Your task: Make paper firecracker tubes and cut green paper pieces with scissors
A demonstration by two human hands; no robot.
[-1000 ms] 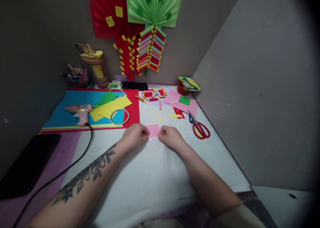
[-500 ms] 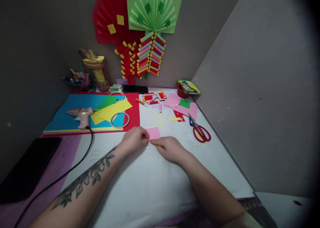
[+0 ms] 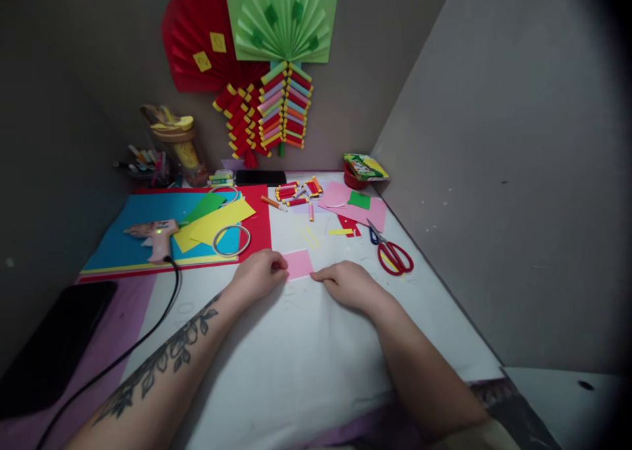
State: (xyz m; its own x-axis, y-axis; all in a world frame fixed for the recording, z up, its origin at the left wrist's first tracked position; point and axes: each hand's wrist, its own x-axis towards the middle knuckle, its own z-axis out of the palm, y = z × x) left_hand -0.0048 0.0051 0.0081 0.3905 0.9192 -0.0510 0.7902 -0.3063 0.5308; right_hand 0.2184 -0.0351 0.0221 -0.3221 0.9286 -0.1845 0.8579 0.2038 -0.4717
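A small pink paper rectangle [image 3: 299,264] lies on the white table cover near the middle. My left hand [image 3: 259,271] is closed on its left edge, thumb and fingers pinched at the lower left corner. My right hand [image 3: 348,284] has its forefinger pressed on the lower right corner, the other fingers curled under. To the right of my right hand are red-handled scissors [image 3: 395,258], blades pointing away. Thin yellow strips [image 3: 307,237] lie just beyond the paper.
Coloured sheets [image 3: 113,229] at the left bear a glue gun [image 3: 160,236], its cord [image 3: 170,299] running toward me, and a ring [image 3: 232,240]. Small paper rolls [image 3: 296,201] lie at the back, beside a larger pink sheet [image 3: 375,212]. A black tablet-like slab [image 3: 59,345] sits at left.
My right forefinger has slid right along the paper's near edge, away from my left hand, to the corner. My left hand keeps its pinch. The view has shifted slightly.
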